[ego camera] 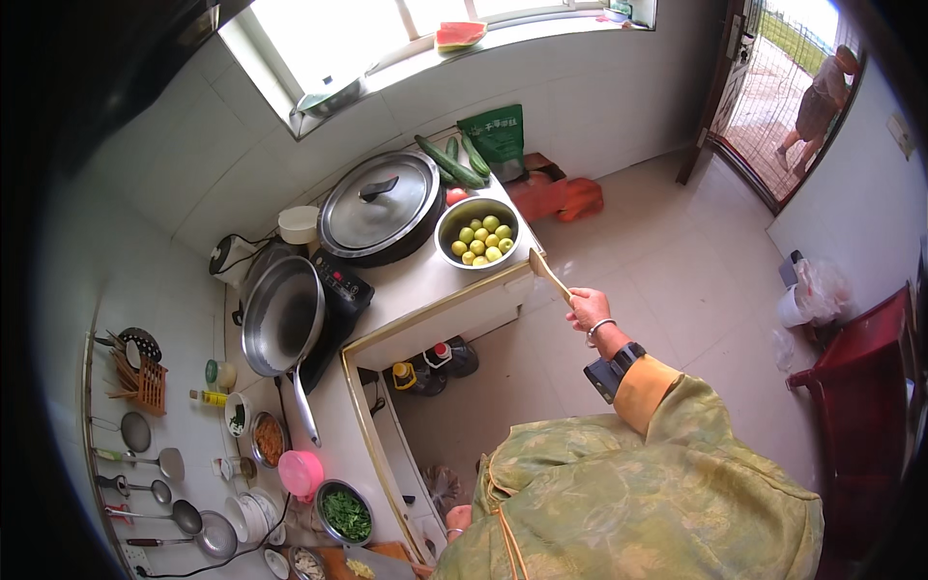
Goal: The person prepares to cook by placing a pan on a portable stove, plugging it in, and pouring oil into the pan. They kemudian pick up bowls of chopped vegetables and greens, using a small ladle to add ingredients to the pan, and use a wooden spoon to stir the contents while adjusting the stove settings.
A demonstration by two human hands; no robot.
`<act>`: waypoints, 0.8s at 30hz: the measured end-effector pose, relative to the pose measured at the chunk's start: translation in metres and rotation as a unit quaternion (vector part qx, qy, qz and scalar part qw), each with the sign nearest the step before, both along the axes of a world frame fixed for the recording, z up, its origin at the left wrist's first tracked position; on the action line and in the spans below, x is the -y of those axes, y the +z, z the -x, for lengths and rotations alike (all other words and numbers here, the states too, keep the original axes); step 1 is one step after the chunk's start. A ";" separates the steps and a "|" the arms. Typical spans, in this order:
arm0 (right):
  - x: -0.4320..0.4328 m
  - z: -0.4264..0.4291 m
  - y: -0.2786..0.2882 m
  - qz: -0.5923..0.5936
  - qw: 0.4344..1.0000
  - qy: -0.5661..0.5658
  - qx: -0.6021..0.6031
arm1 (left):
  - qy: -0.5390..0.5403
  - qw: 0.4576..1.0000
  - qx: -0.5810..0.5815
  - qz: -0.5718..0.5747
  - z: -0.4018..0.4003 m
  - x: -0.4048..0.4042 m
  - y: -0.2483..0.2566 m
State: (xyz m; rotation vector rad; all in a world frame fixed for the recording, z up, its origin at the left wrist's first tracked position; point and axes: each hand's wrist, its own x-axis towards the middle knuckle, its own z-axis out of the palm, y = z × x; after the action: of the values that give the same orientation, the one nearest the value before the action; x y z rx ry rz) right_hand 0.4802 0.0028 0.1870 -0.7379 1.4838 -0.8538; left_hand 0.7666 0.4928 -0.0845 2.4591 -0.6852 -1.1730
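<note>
My right hand [591, 308] grips the handle of a wooden spatula [552, 277], its blade close to the counter's corner. Beside that blade stands a steel bowl [444, 254] of green-yellow fruit [481, 235]. My left hand [458, 517] hangs low near the counter's front edge, mostly hidden by my patterned garment [638, 493], so its fingers do not show. A steel wok [283, 315] sits tilted on a black induction cooker [341, 283], its long handle pointing towards me. Behind it rests a large lidded pan [380, 199].
Cucumbers [453, 163] and a tomato [457, 196] lie by the fruit. Chopped greens [345, 516], a pink container [300, 473] and a kitchen knife [384, 562] occupy the near counter. Ladles [187, 516] hang on the wall. Another person [819, 101] is outside the doorway.
</note>
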 end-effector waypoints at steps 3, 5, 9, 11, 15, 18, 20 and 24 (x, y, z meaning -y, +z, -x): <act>0.005 -0.005 0.005 0.005 0.999 0.019 -0.046 | 0.021 1.000 0.009 -0.016 0.000 0.007 0.003; 0.012 -0.003 -0.003 0.057 0.993 0.029 -0.095 | -0.005 1.000 0.002 -0.018 0.001 0.022 0.003; 0.024 -0.017 -0.021 0.146 0.973 0.023 -0.179 | 0.028 0.999 -0.017 0.023 0.003 0.016 0.008; 0.019 -0.021 -0.014 0.132 0.977 0.025 -0.163 | 0.158 0.970 -0.187 -0.007 -0.010 0.013 0.010; -0.003 -0.003 -0.016 0.168 0.968 0.044 -0.182 | 0.265 0.920 -0.289 -0.012 0.011 0.008 0.023; -0.015 0.000 -0.025 0.157 0.970 0.054 -0.180 | 0.235 0.955 -0.178 0.015 0.034 -0.004 0.023; -0.015 -0.006 -0.036 0.136 0.976 0.063 -0.157 | 0.209 0.967 -0.142 0.039 0.036 -0.014 0.021; -0.006 -0.003 -0.039 0.108 0.984 0.042 -0.136 | 0.208 0.965 -0.158 0.007 0.032 0.005 0.030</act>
State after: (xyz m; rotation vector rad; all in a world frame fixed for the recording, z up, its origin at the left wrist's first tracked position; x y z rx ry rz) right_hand 0.4833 0.0085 0.1478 -1.1083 1.6019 -0.8847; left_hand 0.7350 0.4882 -0.0545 2.1813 -0.0795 -1.3290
